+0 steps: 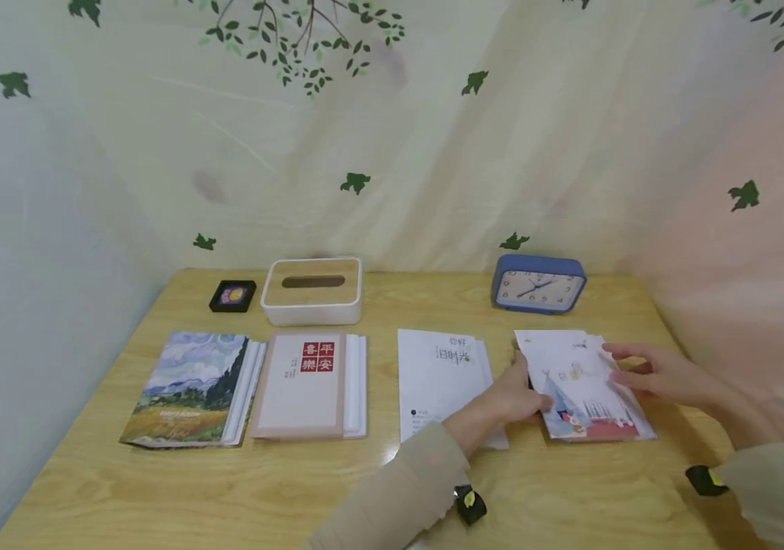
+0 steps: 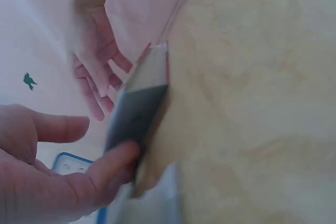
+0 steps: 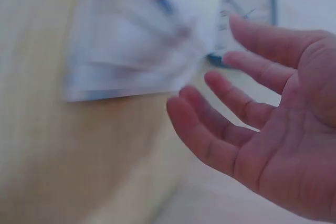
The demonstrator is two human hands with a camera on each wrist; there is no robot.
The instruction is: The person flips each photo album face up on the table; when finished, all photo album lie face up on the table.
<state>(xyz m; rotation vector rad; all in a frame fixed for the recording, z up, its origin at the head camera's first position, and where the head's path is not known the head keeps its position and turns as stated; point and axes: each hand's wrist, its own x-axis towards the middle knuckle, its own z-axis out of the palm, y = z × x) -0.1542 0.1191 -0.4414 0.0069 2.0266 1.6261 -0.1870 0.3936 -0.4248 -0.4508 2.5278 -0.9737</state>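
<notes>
A white-covered book [image 1: 581, 374], with a blue tent drawing and a red band along its bottom, lies on the right of the table. My left hand [image 1: 512, 393] is at its left side, fingers against the spine, thumb by the lower left of the cover. In the left wrist view the left thumb [image 2: 65, 128] stands apart from the cover while a finger [image 2: 118, 161] touches the dark-looking spine. My right hand [image 1: 667, 374] reaches in at the book's right edge, its fingers spread and loosely bent. The right wrist view shows that palm [image 3: 294, 114] holding nothing.
Left of the tent book lie a white book [image 1: 426, 374], a beige book with red squares [image 1: 299, 397] and a landscape-cover book [image 1: 189, 389]. Behind stand a blue clock [image 1: 539, 286], a wood-topped tissue box [image 1: 312, 305] and a small black framed box [image 1: 232, 296]. Curtains surround the wooden table [image 1: 227, 496].
</notes>
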